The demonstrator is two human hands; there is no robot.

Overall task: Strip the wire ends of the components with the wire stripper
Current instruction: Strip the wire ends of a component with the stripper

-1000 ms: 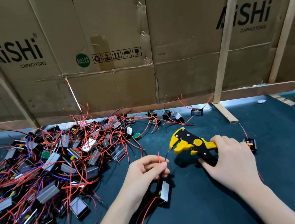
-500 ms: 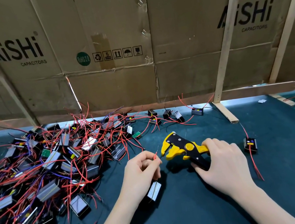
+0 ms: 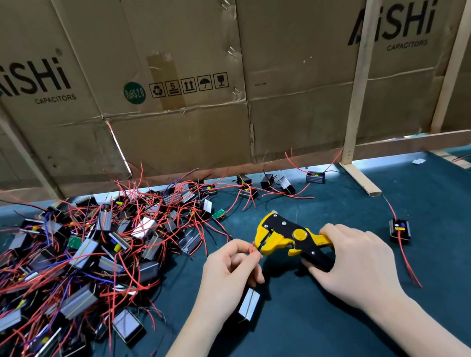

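Left hand [image 3: 228, 273] pinches a red wire [image 3: 252, 248]; right hand [image 3: 357, 264] grips the wire stripper [image 3: 287, 235].

left hand [image 3: 228, 276] – bare | right hand [image 3: 356, 264] – bare | forearms unsleeved

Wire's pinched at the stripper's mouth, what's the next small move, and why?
Probably squeeze the handles. The left hand pinches the red wire with its tip at the front of the wire stripper, and the right hand already grips the handles, so closing should strip the end.
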